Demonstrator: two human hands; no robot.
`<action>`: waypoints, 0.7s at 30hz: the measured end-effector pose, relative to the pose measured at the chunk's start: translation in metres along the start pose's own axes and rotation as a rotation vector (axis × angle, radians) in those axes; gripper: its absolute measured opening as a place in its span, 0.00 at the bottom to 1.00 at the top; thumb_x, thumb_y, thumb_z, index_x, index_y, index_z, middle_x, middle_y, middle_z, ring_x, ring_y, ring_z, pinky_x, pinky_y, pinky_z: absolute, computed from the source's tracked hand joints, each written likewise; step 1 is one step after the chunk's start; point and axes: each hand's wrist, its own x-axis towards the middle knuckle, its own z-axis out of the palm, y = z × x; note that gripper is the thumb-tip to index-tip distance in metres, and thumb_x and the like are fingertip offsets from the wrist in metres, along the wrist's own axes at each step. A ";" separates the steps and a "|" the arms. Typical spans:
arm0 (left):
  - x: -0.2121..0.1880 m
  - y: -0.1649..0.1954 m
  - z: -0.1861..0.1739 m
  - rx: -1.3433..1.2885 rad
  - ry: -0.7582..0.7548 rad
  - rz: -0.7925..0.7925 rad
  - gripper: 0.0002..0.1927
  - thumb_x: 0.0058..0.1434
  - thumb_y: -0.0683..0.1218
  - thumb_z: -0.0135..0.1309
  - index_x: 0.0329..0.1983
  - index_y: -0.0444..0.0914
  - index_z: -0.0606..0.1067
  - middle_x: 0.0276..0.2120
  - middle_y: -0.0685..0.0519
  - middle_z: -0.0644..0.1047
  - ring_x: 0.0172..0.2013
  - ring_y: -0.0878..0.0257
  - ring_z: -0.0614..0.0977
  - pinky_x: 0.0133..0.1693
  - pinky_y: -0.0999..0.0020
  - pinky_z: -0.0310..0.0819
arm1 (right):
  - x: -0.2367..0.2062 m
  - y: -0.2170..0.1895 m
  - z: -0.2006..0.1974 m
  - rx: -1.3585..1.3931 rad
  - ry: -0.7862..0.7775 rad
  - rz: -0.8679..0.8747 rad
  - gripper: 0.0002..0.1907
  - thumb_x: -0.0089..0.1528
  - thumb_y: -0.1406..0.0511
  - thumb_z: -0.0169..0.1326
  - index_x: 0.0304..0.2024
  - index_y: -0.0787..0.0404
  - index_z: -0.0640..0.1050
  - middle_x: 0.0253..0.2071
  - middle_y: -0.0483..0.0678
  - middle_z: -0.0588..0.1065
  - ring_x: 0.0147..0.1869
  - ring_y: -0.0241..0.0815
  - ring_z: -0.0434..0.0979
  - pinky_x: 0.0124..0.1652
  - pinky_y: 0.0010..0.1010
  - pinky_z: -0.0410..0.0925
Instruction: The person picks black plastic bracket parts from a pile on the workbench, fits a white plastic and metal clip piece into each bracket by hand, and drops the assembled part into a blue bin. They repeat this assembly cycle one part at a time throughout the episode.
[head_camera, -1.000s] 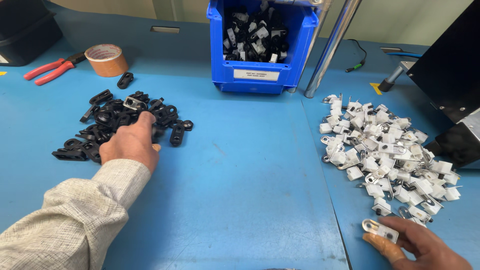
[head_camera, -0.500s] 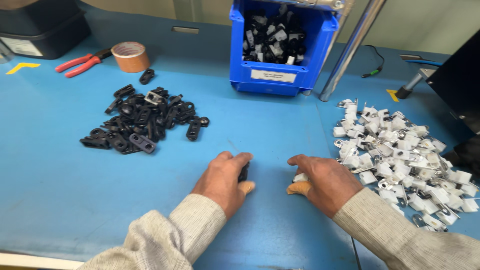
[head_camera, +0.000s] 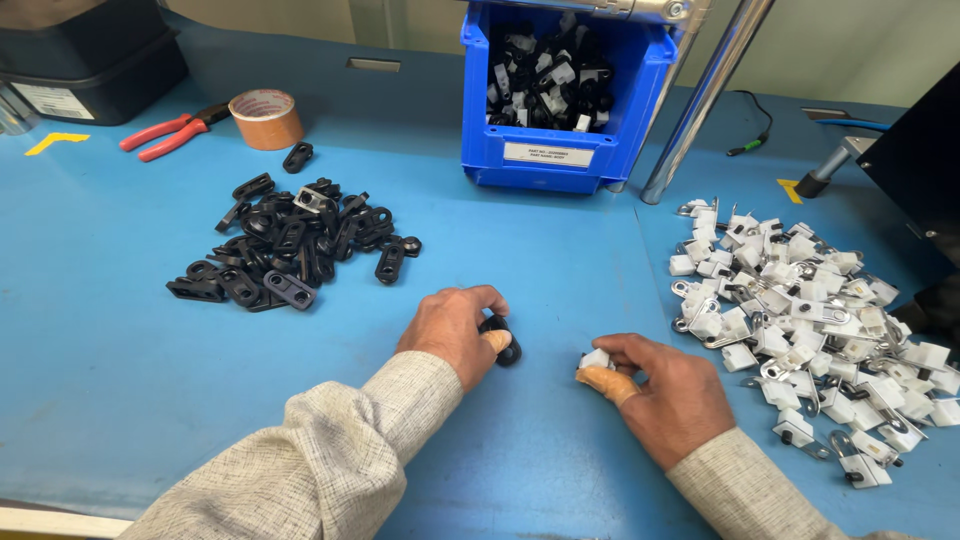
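Blue bench (head_camera: 120, 380), bin (head_camera: 560, 150) at top centre. Left hand (head_camera: 450, 330) pinches a black clip (head_camera: 503, 345), right hand (head_camera: 665, 390) a white clip (head_camera: 597, 358), slightly farther apart than before.

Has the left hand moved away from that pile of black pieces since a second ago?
Yes. The left hand has left the black pile and come toward the right hand, holding a black piece.

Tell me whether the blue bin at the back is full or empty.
Partly full. The blue bin holds a heap of black and white parts visible through its open front, below the rim.
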 end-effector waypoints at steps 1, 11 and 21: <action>0.003 -0.001 0.002 -0.036 -0.005 -0.001 0.16 0.60 0.49 0.63 0.52 0.53 0.78 0.51 0.57 0.77 0.49 0.62 0.81 0.52 0.61 0.80 | 0.000 -0.001 0.001 -0.060 0.032 -0.078 0.22 0.53 0.58 0.69 0.50 0.51 0.83 0.33 0.47 0.83 0.33 0.43 0.83 0.35 0.33 0.75; 0.027 -0.005 0.033 -0.301 0.153 0.034 0.12 0.53 0.38 0.65 0.39 0.45 0.85 0.38 0.53 0.81 0.39 0.63 0.84 0.46 0.67 0.82 | 0.014 -0.004 0.005 0.206 0.027 0.049 0.19 0.53 0.60 0.70 0.46 0.56 0.84 0.33 0.48 0.84 0.34 0.38 0.83 0.37 0.29 0.75; 0.014 0.017 0.050 -0.317 0.102 0.038 0.12 0.50 0.41 0.68 0.36 0.38 0.78 0.34 0.50 0.81 0.37 0.59 0.85 0.42 0.63 0.82 | 0.016 -0.016 0.019 0.591 -0.047 0.331 0.18 0.56 0.67 0.65 0.50 0.58 0.84 0.36 0.45 0.86 0.35 0.33 0.80 0.36 0.24 0.72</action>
